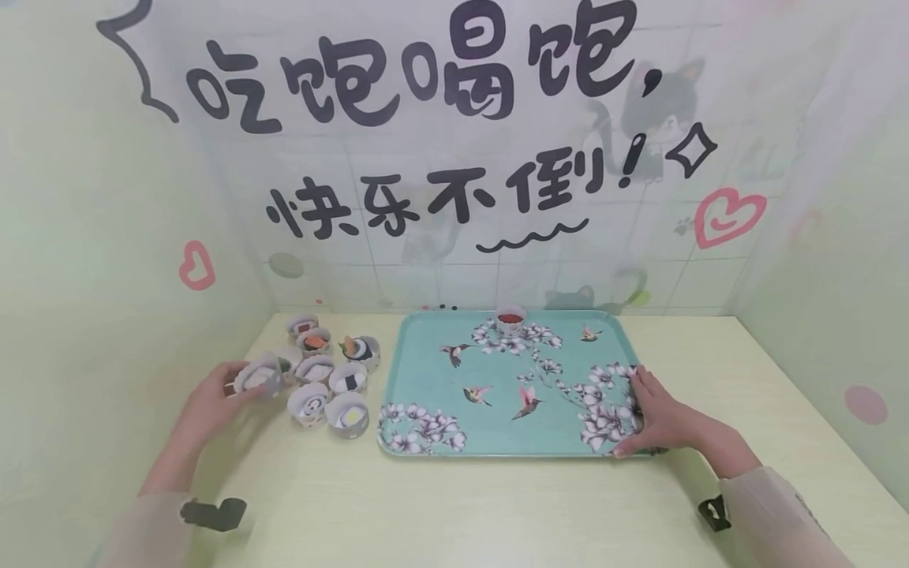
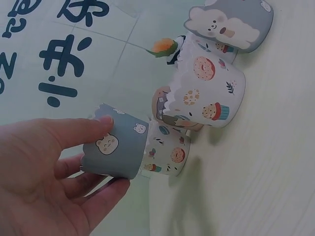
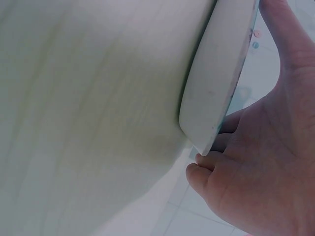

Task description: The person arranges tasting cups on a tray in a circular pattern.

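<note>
My left hand [image 1: 218,401] grips a grey-blue paper cup [image 2: 120,147] printed with bear faces, thumb and fingers on its opposite sides. Pale filling shows inside it in the head view. Right beside it is a white cup [image 2: 170,147] printed with donuts and cupcakes. Several similar cups [image 1: 348,418] with small sushi-like pieces cluster to the right of this hand. My right hand [image 1: 671,418] rests at the near right corner of a turquoise tray [image 1: 426,371], fingers straight along the right rim and thumb at the front rim. Its palm and fingers show past the rim [image 3: 214,83] in the right wrist view.
One cup [image 1: 510,322] with red filling stands at the tray's back edge. The tray is printed with birds and flowers. Pale wood table [image 1: 454,505] surrounds it, and a printed wall sheet [image 1: 426,276] rises behind, with pale walls at both sides.
</note>
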The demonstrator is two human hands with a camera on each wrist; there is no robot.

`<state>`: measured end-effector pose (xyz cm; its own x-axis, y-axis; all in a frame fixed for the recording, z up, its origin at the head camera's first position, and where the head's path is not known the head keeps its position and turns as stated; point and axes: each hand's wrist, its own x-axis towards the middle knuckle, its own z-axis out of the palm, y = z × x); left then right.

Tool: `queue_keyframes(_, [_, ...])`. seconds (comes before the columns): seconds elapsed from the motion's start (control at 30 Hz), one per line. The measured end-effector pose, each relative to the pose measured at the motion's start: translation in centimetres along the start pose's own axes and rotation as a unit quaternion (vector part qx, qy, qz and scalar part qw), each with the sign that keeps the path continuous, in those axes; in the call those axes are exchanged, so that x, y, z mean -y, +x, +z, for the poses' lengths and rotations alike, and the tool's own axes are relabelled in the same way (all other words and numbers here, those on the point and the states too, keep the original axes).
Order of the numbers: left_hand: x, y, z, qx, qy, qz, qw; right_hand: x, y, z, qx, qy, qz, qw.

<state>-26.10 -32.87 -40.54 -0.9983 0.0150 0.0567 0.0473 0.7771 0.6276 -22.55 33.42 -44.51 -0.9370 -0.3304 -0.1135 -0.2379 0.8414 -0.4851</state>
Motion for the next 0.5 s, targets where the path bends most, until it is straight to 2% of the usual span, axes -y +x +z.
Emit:
queue_keyframes(0.23, [-0.9,-0.2,-0.4,-0.009,-0.003,0.012,0.9999,0.1,-0.1,0.0,0.001,-0.002,0.002,1.000])
queue_keyframes(0.5, [-1.8,-0.3,-0.6,-0.002,-0.015,0.009,0.9999,0.0,-0.1,0.0,-0.003,-0.007,-0.005,1.000])
